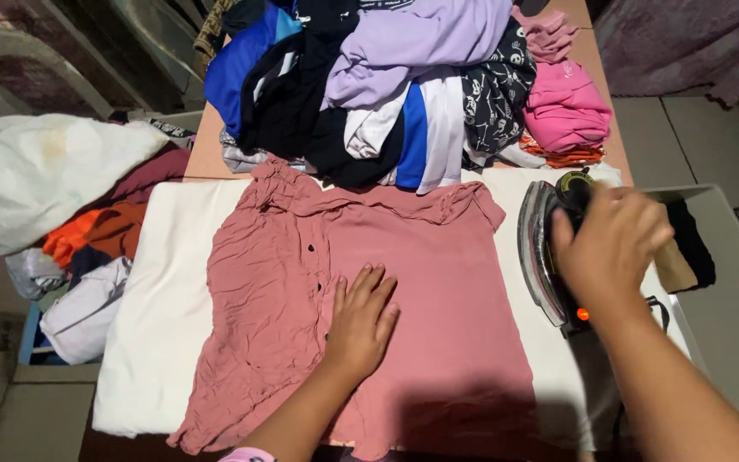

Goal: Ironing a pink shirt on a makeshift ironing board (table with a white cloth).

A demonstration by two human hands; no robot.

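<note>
— Where does the pink blouse (404, 291) lie?

— Flat on the white padding (164, 316) that covers the worktop (207, 145), collar toward the far heap of clothes (387, 85). The left hand (361, 321) rests on its middle, palm down, fingers (369, 287) spread and pressing, pinching nothing.

— How would it handle?

— Light and limp, I judge. The cloth is thin and finely creased, so it likely slides and bunches easily; a flat palm holds it better than a pinch. For lifting, the shoulders or hem look the best places.

— And the iron (545, 248)?

— It stands on its heel just right of the blouse, soleplate facing the garment, a small orange light glowing low on its body. The right hand (613, 244) covers the handle; it is blurred, so I cannot tell whether the fingers are closed around it. It looks rigid and fairly heavy, and probably hot; the handle is the only safe hold.

— Any containers?

— A grey bin (729, 282) to the right, with something dark and something tan inside. On the left, a white bag (36, 171) lies over a loose pile of orange, maroon and white clothes (96, 248); whether a basket holds them is unclear.
</note>
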